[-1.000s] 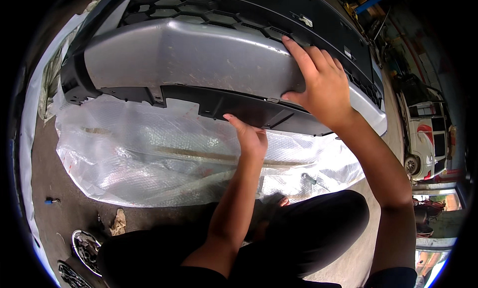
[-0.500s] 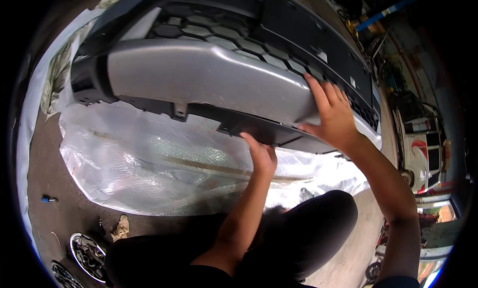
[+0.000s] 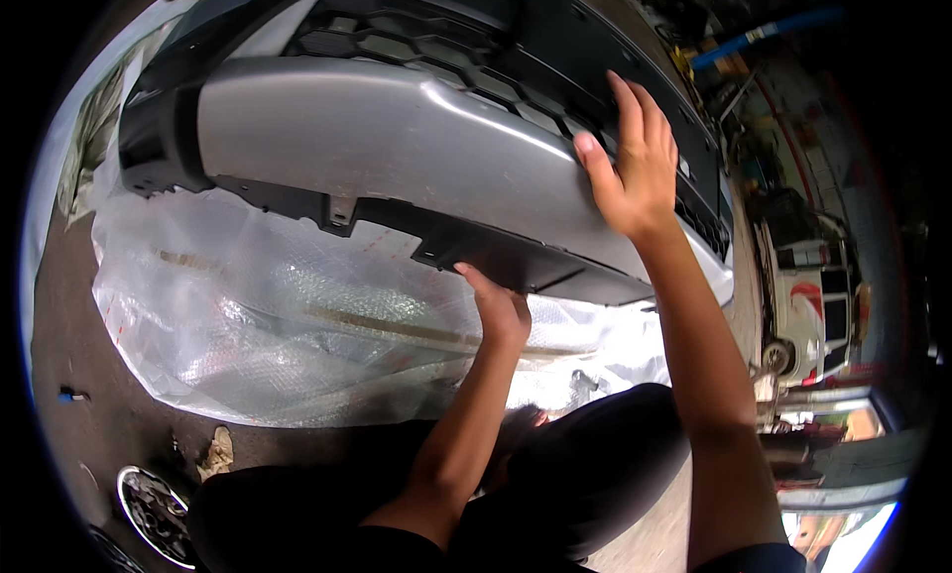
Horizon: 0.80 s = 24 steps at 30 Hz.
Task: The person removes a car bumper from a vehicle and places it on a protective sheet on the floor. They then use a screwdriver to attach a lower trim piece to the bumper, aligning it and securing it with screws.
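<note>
A workshop floor (image 3: 64, 320), dark at the left of the frame, lay under a wide sheet of clear bubble wrap (image 3: 228, 365) that filled the middle. A white vehicle (image 3: 801, 315) stood at the far right, beneath a blue beam (image 3: 764, 38) at the upper right. Across the upper half of the frame, a car bumper (image 3: 426, 142) was raised at a slant over the wrap, its silver band (image 3: 288, 127) below a black honeycomb grille (image 3: 397, 48).

At centre, the left hand (image 3: 499, 305) was under the bumper's black lower panel (image 3: 496, 261), thumb against its edge; the other fingers were mostly hidden, so I cannot tell how tightly they gripped. At the upper right of centre, the right hand (image 3: 635, 167) was spread over the silver band and grille, its thumb apart from the fingers; I cannot tell whether it touched them.

At lower left were a round dish (image 3: 120, 492) of dark pieces, a crumpled beige cloth (image 3: 216, 454) and a small blue object (image 3: 67, 396). Dark trousers (image 3: 595, 464) filled the bottom.
</note>
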Motion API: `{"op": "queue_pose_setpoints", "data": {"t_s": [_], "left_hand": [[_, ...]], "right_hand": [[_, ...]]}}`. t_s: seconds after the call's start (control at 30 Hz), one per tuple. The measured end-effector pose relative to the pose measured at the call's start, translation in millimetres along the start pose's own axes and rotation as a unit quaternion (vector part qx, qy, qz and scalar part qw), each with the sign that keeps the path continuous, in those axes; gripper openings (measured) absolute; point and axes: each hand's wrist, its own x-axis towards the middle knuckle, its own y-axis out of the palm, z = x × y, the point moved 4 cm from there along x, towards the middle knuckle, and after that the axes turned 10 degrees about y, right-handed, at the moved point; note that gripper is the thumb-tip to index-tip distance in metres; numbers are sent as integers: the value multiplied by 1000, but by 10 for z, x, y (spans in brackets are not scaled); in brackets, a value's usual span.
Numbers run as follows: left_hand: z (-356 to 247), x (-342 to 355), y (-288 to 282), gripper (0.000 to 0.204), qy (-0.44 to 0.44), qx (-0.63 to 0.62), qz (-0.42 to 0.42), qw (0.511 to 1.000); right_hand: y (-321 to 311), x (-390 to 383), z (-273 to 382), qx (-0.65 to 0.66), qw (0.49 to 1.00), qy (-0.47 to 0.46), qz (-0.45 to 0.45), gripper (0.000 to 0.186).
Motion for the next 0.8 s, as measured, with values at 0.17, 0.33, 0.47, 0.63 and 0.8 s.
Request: {"op": "queue_pose_setpoints", "data": {"t_s": [0.17,0.33,0.47,0.63,0.8], "left_hand": [[-58,140,-68,85,-20,24,-6,999],[-10,310,-280,66,-33,-39,-49,997],[-699,605,-472,52,118,-30,-269,955],[-1434,642,291,52,317,115,-91,937],[-1587,371,870,38,344,106,18,933]], "right_hand": [[-20,26,6,66,995,29,68,68],[-69,190,173,118,992,48,-2,58],[-327,765,1065,288,957,9,-43,61],[-148,777,1680,251,967,-33,-35,63],[366,547,1776,90,994,-58,12,62]]}}
